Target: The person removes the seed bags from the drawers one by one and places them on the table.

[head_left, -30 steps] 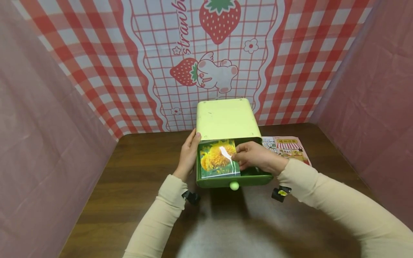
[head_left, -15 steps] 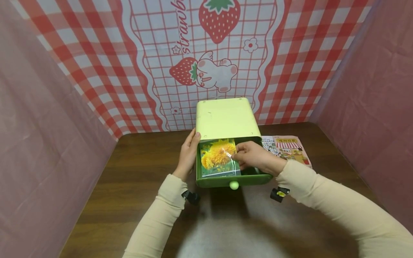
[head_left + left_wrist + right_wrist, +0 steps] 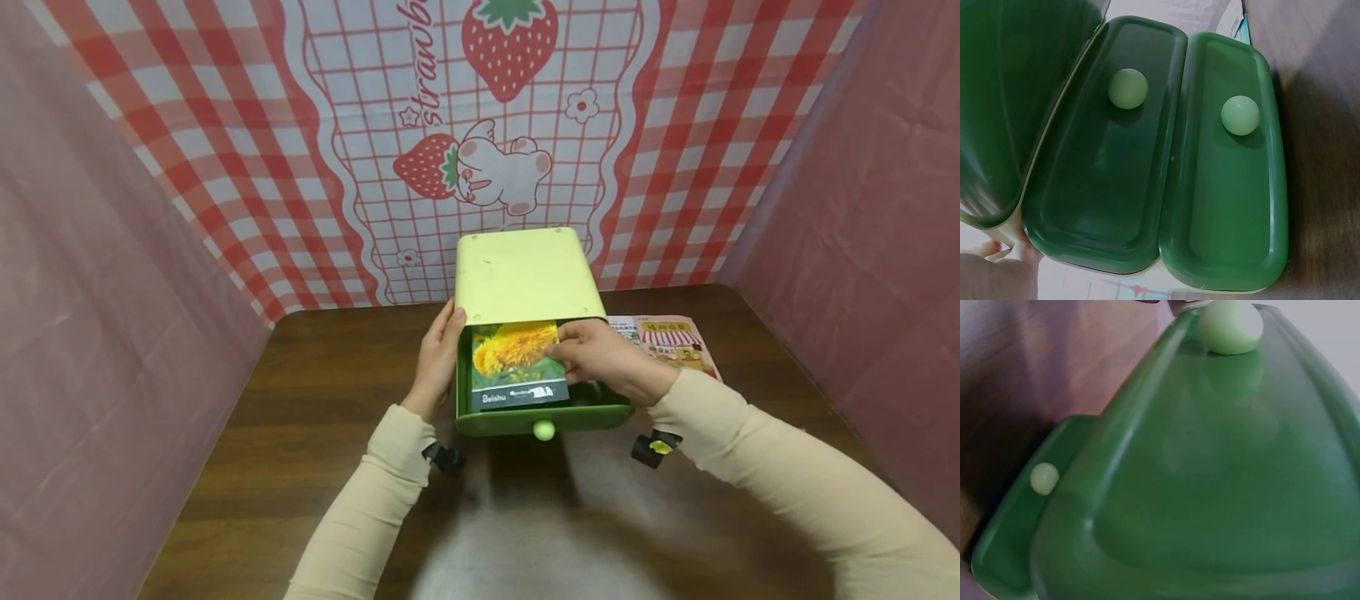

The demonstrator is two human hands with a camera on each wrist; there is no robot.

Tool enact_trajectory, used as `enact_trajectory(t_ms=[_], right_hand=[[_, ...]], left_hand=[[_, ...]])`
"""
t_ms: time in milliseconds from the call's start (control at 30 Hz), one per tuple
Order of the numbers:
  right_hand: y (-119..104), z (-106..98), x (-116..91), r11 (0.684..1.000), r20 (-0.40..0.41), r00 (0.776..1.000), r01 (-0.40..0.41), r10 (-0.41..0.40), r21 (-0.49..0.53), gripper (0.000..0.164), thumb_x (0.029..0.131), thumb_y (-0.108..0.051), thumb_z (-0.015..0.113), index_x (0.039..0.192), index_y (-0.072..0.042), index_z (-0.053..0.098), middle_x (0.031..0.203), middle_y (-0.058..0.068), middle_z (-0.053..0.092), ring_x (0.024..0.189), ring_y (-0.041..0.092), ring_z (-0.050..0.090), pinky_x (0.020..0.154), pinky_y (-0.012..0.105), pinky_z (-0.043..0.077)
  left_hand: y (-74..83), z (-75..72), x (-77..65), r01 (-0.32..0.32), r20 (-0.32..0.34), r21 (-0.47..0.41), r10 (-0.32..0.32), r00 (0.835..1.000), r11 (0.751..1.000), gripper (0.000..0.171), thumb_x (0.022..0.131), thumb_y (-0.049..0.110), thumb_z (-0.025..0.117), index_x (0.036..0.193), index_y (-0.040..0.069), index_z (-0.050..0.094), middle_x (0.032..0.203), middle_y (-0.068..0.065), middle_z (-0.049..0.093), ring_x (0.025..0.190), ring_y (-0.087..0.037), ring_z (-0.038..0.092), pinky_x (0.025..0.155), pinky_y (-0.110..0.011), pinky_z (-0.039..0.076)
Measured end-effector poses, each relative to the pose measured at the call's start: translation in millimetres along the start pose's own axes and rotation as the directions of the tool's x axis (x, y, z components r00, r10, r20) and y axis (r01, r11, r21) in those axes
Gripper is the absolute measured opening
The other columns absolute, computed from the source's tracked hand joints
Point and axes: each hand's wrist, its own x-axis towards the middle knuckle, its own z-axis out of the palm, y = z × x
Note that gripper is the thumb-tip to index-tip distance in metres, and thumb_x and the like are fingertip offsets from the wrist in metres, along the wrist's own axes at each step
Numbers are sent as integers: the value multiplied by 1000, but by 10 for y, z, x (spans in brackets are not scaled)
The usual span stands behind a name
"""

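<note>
At the pulled-out drawer point(image 3: 491, 424), the right hand point(image 3: 603, 357) pinches a book point(image 3: 517, 367) by its edge; the left hand point(image 3: 435, 357) touches the cabinet point(image 3: 528, 275) with fingers extended.

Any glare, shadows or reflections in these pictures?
Head view: pale glare on the wooden table, a white glint over lettering on the flower booklet; left wrist view: a shadow beside the bottom knob; right wrist view: the open drawer front faintly reflecting its knob.

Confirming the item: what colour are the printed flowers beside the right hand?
Yellow; the printed flowers show best in the head view.
</note>
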Motion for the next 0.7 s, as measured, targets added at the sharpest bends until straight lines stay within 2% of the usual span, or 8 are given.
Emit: enact_trajectory(t_ms=[233,400,533,700], right_hand=[[-25,-95,-96,995,84,996,-38,31,89,37,101,-19,55,70,-8,37,62,0,28,56,13,27,59,26,39],[-45,-94,-182,993,115,993,-51,38,109,36,101,-20,55,71,-8,38,63,0,26,56,13,24,57,28,32],[-65,-82,-277,995,115,992,-63,54,76,35,99,-22,58,75,-7,40,64,1,26,55,13,24,56,28,30],[-81,-94,-413,995,121,989,-85,80,42,29,98,-25,61,82,-4,48,61,-1,29,53,12,25,52,23,31]], left_hand=[[-8,0,3,-15,-1,7,15,1000,1000,63,98,53,49,153,25,35,158,-2,35,141,-23,38,118,-45,32],[-9,6,3,-17,-1,-2,17,1000,1000,63,99,52,48,153,23,35,157,-4,38,138,-23,42,117,-45,35],[-17,6,9,-23,2,-18,23,1000,1000,63,99,52,49,153,24,35,155,-5,40,134,-24,45,114,-45,38],[-22,6,8,-23,-1,-30,23,1000,999,62,99,51,49,153,24,36,156,-5,39,137,-22,42,116,-44,35]])
